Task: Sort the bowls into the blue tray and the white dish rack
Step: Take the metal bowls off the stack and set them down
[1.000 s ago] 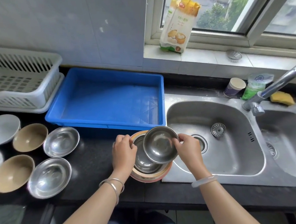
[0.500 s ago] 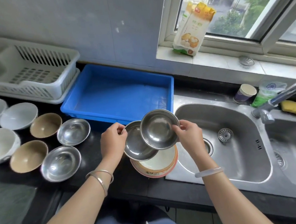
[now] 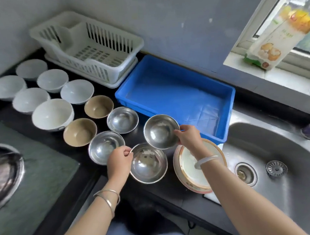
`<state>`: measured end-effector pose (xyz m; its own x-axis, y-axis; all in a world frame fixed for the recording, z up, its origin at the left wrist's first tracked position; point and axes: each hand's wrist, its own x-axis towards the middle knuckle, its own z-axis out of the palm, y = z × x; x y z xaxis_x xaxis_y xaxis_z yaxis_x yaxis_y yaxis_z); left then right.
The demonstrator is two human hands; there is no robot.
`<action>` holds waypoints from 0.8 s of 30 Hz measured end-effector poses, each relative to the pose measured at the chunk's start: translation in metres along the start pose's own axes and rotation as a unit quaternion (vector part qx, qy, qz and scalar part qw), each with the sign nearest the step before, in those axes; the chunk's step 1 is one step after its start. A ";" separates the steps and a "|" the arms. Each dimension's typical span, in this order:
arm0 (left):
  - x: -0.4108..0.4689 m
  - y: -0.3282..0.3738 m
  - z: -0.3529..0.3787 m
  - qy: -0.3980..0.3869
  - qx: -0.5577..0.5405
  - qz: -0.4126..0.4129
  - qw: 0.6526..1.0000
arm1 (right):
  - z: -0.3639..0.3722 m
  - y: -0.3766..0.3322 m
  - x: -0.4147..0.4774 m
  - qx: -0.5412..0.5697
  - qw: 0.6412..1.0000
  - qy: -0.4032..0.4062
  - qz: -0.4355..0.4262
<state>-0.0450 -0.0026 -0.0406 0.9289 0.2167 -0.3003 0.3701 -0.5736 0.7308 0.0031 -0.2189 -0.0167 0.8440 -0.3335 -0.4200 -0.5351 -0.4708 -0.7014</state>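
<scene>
So we pinch one steel bowl (image 3: 148, 163) by its rim with our left hand (image 3: 119, 163), another steel bowl (image 3: 160, 132) with our right hand (image 3: 188, 137), just short of the empty blue tray (image 3: 222, 93), probably to sort by material.

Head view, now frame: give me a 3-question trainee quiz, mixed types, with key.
1. True or false: the blue tray already holds a bowl.
2. Multiple choice: what does the right hand grip? A) a tan bowl B) a steel bowl by its rim C) the white dish rack
3. Fill in: the left hand holds another steel bowl; counting both held ones, ___ steel bowls show.

Key
1. False: the tray is empty.
2. B
3. Four: two more, one and another, rest on the counter.
</scene>
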 end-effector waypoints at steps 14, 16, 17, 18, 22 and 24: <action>0.006 -0.017 0.002 0.012 0.038 0.005 0.999 | 0.040 -0.008 0.030 -0.060 0.995 -0.046 0.062; 0.006 -0.017 0.003 0.016 0.043 0.013 0.999 | 0.042 -0.007 0.031 -0.060 0.994 -0.049 0.072; 0.007 -0.017 0.004 0.017 0.046 0.016 0.999 | 0.043 -0.006 0.032 -0.059 0.994 -0.049 0.078; 0.007 -0.016 0.004 0.019 0.048 0.018 0.999 | 0.043 -0.007 0.033 -0.057 0.994 -0.050 0.084; 0.010 -0.016 0.004 0.020 0.047 0.025 0.998 | 0.045 -0.006 0.035 -0.034 0.993 -0.051 0.099; 0.012 -0.016 0.004 0.016 0.047 0.029 0.998 | 0.045 -0.005 0.036 -0.026 0.993 -0.049 0.103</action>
<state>-0.0403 0.0060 -0.0584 0.9491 0.2061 -0.2382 0.3146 -0.6570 0.6851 0.0378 -0.1917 -0.0539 0.7146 -0.3472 -0.6073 -0.6957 -0.4435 -0.5650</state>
